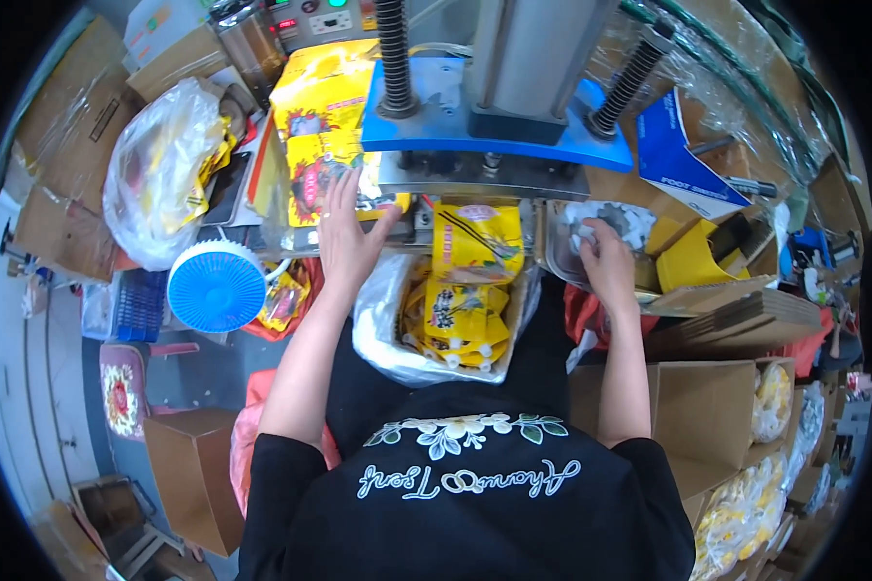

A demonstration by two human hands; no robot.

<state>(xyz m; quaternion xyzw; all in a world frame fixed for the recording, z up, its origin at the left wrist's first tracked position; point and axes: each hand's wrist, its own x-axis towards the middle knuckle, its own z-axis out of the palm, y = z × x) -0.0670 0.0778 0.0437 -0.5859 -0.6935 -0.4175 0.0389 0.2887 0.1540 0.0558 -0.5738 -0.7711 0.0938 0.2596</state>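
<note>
Decent light, bright and fairly even on my left hand point(347, 232) and right hand point(607, 259). White glare on the plastic bag point(150, 165), pale sheen down the metal cylinder point(533, 58). My shirt point(475, 542) and lap point(543, 349) go really dark. Small print's soft, and the fisheye bends the edges, with corners gone black.

The bench point(403, 249) bears yellow pouches point(312, 155) and a clear tub point(556, 254)
</note>
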